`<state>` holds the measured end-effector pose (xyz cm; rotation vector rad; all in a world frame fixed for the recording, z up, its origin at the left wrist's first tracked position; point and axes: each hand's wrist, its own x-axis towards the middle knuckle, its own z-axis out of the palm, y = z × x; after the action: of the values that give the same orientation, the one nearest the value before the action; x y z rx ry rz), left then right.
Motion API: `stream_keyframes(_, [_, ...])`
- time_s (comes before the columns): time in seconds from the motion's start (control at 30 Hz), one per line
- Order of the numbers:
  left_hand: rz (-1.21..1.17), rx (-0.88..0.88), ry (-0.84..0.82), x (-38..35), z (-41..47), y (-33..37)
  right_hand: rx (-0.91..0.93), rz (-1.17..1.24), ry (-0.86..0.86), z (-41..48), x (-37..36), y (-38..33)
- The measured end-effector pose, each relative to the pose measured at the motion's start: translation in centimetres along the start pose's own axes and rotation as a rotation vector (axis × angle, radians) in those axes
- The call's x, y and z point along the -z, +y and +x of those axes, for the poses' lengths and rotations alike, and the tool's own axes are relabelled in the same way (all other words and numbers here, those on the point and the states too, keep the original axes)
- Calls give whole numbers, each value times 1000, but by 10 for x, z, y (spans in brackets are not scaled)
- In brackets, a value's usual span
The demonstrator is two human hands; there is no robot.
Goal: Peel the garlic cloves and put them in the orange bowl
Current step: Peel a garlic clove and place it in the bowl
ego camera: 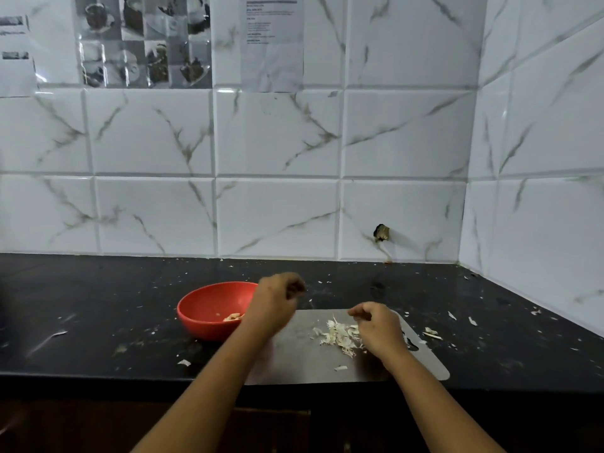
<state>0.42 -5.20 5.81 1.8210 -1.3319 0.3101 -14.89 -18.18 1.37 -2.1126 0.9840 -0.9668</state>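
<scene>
On the black, skin-littered counter [98, 289] below white marbled wall tiles [277, 142], your left hand [277, 302] hangs curled just right of the orange bowl [209, 308], which holds pale cloves [232, 317]. Your right hand [376, 325] curls over garlic skins [338, 335] on a grey mat [310, 361]. Whether either hand pinches anything, I cannot tell.

- the left hand [276, 302] is blurred and covers the right rim of the orange bowl [209, 308]; i cannot tell if it holds something.
- the right hand [376, 325] hides part of the peels [336, 335].
- the text on the wall paper [273, 27] is too small for me to read.
</scene>
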Motion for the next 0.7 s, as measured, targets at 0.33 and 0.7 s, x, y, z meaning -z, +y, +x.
stream_keyframes(0.33, [54,54,-331,-70,-21,10,152,-356,-69,-7,-5,9])
stream_keyframes(0.7, [-66,111,-170,-81,-16,0,100,-211,40,-1,-4,14])
